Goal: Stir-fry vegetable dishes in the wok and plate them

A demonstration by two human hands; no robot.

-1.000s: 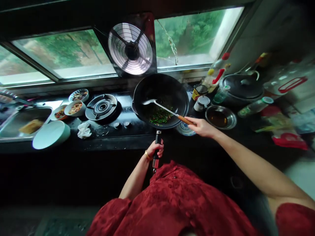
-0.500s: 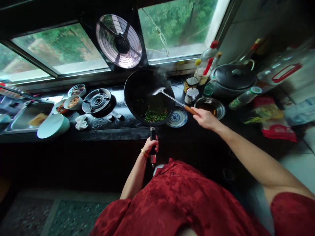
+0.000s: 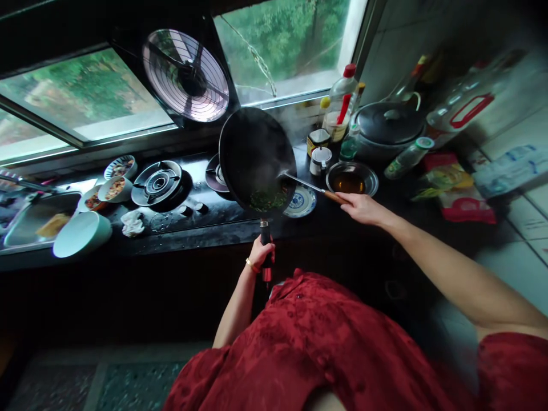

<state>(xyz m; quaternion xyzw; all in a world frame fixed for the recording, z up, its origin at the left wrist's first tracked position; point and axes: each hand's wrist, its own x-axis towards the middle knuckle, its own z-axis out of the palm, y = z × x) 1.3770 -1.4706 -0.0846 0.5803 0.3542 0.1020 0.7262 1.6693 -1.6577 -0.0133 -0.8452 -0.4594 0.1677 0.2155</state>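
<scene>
Holding: wok (image 3: 257, 148), tilted, partly hiding burner (image 3: 214, 176), left hand (image 3: 262, 251) closed round black handle (image 3: 265, 233) | spatula (image 3: 305, 183), head inside wok, right hand (image 3: 363, 208) wrapped on wooden handle (image 3: 334, 197) | patterned plate (image 3: 303, 203), right of wok | chopped greens (image 3: 269, 200), wok's near side

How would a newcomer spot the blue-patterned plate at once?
Find the black wok held by the left hand. Just right of its lower edge lies the plate. It is shallow and white with blue patterning, unlike the deeper, shiny metal bowl further right.
</scene>
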